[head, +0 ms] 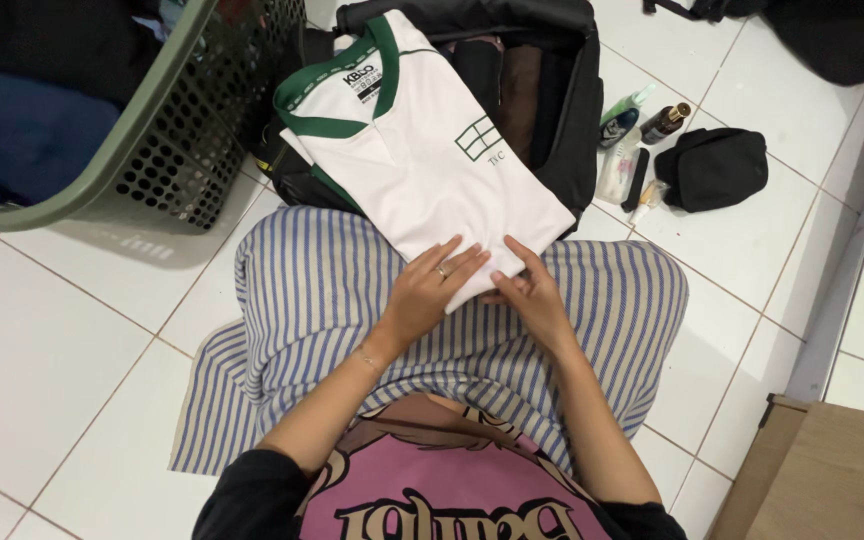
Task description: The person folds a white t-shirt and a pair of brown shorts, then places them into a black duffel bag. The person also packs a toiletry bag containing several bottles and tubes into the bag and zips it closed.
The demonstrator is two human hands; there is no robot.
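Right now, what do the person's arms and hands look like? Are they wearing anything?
Both forearms are bare. Short black sleeves end near the elbows. The left hand has a thin ring on one finger and a fine bracelet at the wrist. The right hand wears nothing that shows. No gloves.

Both forearms reach forward, bare from the elbows. Left hand (427, 290) lies flat, fingers (462, 255) spread and a ring showing. Right hand (530, 292) rests palm down just beside it, fingers extended.
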